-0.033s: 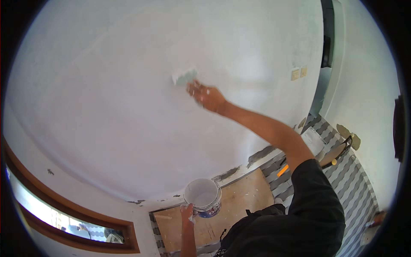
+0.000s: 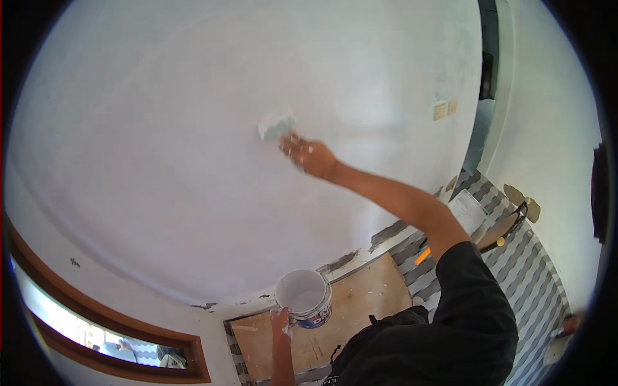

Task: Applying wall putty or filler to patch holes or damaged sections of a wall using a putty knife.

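My right hand [image 2: 308, 154], speckled with white, grips a pale greenish spreader [image 2: 277, 128] with white material on it, held against the white wall [image 2: 193, 128] at about the middle of the view. The spreader's handle is hidden by my fingers. Low in the view, my left hand [image 2: 280, 318] is closed on the rim of a white bucket [image 2: 302, 289] with a pale coating inside.
Below are a stained board [image 2: 370, 289] and grey patterned tiles [image 2: 528, 276]. At right stand a white container [image 2: 467, 209] and a dark-framed object [image 2: 505, 228] near an orange item [image 2: 423, 256]. Switch plates [image 2: 445, 109] are on the wall; a wood-framed opening [image 2: 109, 331] is lower left.
My right hand and the spreader have moved slightly down along the wall. My left hand and the bucket are almost unchanged.
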Tool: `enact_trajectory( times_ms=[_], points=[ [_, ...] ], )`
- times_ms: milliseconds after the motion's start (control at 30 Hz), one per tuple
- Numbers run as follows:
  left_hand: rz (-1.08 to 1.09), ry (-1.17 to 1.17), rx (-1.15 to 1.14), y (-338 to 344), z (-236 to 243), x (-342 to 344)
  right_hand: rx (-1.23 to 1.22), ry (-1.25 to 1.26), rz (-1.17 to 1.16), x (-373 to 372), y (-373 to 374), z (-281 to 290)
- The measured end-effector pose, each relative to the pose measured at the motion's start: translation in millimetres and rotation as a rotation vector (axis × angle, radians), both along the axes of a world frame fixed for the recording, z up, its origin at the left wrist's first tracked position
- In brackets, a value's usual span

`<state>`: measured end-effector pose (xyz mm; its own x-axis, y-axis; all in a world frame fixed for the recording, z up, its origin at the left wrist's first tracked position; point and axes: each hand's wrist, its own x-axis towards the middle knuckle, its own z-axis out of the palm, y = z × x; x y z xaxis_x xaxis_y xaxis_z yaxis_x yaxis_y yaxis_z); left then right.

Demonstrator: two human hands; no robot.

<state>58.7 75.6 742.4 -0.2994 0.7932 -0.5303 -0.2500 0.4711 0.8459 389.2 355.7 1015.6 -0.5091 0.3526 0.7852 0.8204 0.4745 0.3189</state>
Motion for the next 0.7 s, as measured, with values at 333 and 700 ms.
enact_trajectory(
  times_ms=[333, 700],
  points=[
    [-0.039, 0.064, -0.063, -3.1, 24.5, 11.1, -0.132, 0.219, 0.157, 78.7, -63.6, 20.7],
    [-0.054, 0.072, 0.010, -2.7, 43.3, 21.1, 0.321, 0.073, 0.048, 126.1, 6.7, 305.0]
  ],
)
